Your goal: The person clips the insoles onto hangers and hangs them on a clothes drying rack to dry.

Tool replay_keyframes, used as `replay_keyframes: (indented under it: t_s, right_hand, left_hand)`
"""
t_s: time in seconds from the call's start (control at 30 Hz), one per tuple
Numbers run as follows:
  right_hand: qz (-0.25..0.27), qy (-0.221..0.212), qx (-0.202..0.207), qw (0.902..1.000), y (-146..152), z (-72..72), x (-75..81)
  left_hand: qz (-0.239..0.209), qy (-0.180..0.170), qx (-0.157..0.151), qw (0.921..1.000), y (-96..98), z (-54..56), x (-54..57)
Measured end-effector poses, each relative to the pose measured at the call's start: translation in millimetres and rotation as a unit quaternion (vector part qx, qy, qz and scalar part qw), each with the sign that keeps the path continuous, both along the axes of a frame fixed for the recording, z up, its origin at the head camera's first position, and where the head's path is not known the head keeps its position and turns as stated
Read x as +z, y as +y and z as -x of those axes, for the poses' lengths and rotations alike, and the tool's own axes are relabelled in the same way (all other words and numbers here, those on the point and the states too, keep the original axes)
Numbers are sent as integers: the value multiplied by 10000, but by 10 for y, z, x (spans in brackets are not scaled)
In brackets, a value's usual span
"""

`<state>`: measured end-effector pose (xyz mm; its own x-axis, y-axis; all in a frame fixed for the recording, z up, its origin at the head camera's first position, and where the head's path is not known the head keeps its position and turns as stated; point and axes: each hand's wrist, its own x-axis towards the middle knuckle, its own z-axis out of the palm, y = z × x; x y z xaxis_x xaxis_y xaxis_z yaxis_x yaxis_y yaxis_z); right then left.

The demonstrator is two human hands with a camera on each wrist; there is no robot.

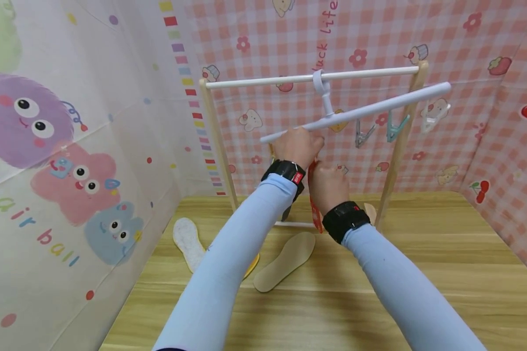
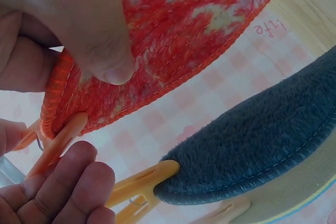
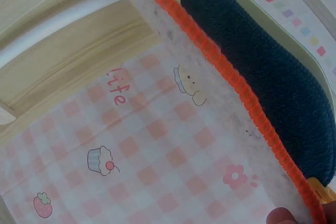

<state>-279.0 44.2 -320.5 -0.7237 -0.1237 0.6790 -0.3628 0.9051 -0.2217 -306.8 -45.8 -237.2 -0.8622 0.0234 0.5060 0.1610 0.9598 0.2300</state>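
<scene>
My left hand (image 1: 298, 146) is up at the hanger (image 1: 377, 107). In the left wrist view its fingers hold an orange clothespin (image 2: 58, 142), whose tip lies over the end of a red fuzzy insole (image 2: 194, 40) with orange stitched edging. Just below, my right hand (image 1: 329, 185) grips that insole near the same end, its thumb lying flat on the red face. The insole's pale underside shows in the right wrist view. A dark blue-grey insole (image 2: 257, 129) hangs beside it from a yellow clothespin (image 2: 144, 184). Behind that, a beige mesh insole (image 2: 289, 198) hangs by a pale clothespin (image 2: 226, 211).
The hanger hooks over a rack's white rail (image 1: 263, 83) and tilts. Grey (image 1: 363, 134), teal (image 1: 396, 127) and white (image 1: 432, 119) clothespins hang on its right half. A whitish insole (image 1: 187, 241), a partly hidden yellow one (image 1: 252, 265) and a beige one (image 1: 285, 262) lie on the wooden table.
</scene>
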Motion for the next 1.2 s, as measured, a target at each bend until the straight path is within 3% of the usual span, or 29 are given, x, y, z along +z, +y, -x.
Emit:
replay_keyframes:
  t_s: [0.27, 0.57, 0.87, 1.2]
  right_hand:
    - [23, 164, -4, 9999, 20, 6, -80]
    - [19, 299, -34, 9995, 31, -14, -188]
    - [-86, 208, 24, 9997, 74, -53, -341]
    - [-127, -82, 118, 9998, 174, -247, -588]
  left_hand:
    - [246, -13, 82, 9997, 5, -6, -6]
    - [516, 262, 244, 9980, -7, 48, -37]
    - [195, 645, 2, 9977, -34, 88, -101]
    - [513, -149, 271, 9982, -162, 43, -296]
